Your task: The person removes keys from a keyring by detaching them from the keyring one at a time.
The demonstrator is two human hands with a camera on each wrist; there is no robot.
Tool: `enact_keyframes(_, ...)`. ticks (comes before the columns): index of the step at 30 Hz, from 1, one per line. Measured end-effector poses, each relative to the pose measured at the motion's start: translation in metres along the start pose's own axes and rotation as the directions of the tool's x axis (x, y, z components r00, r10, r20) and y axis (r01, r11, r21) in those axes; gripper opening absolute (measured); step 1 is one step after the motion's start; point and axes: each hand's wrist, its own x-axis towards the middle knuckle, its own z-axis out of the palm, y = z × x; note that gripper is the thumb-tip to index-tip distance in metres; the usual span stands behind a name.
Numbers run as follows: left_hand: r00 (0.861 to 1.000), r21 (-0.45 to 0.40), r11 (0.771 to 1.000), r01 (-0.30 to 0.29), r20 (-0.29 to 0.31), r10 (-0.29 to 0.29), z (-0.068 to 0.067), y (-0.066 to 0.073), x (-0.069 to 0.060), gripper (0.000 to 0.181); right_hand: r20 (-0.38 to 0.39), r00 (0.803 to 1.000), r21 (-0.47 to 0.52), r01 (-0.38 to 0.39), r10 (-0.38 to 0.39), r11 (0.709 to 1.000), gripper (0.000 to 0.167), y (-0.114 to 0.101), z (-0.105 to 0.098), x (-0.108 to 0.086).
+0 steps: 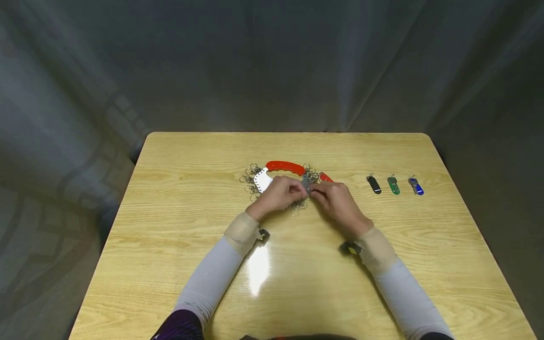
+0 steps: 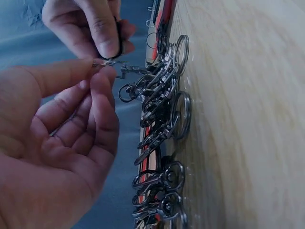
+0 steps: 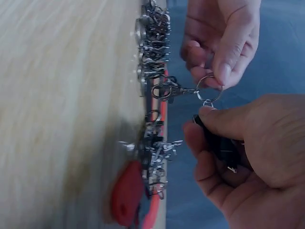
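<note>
Holding ring (image 3: 220,97) and fob (image 3: 221,147) close;
pinching ring in left hand (image 1: 280,192) fingertips, seemingly for steadiness; clamping right hand (image 1: 337,202) fingers on fob, perhaps for guiding its link (image 3: 208,102).

Pale wood-grain tabletop (image 1: 178,198): brightly lit in the head view, with one white glare patch low centre; smeared in the right wrist view.
Dark grey fabric curtains (image 1: 297,71): dim, faint sheen along the folds; bluish and soft in both wrist views.
Silvery metal split rings and clasps (image 2: 184,114): small glints, fairly crisp in the left wrist view.
Red rounded tag (image 3: 126,195): blurred, shadowed wood beside it.
</note>
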Motion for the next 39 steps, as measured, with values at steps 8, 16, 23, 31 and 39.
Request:
enact_keyframes(8,1.0,-0.008,1.0,0.012,0.013,-0.012,0.001,0.0,0.001,0.018,-0.053,0.996,-0.06,0.064,-0.067,0.996,0.018,-0.009,-0.003,-0.002)
enact_keyframes(16,0.999,-0.009,0.999,0.036,-0.021,-0.037,0.0,0.003,-0.001,0.01,-0.086,0.992,-0.072,0.087,-0.093,0.994,0.015,-0.016,-0.005,-0.003)
enact_keyframes(23,0.999,-0.016,1.0,0.005,-0.037,-0.006,0.0,0.0,-0.001,0.007,-0.073,0.996,0.072,-0.045,0.051,0.996,0.017,-0.009,-0.001,0.0)
enact_keyframes(31,0.999,-0.014,0.999,-0.05,-0.013,0.049,0.0,-0.002,-0.001,0.006,-0.045,0.987,0.118,-0.147,0.153,0.982,0.014,0.002,0.002,0.003)
enact_keyframes(39,1.0,-0.049,0.999,-0.023,0.018,0.024,0.001,-0.005,-0.003,0.008,0.185,0.913,0.266,-0.402,0.363,0.876,0.014,0.005,-0.003,0.002)
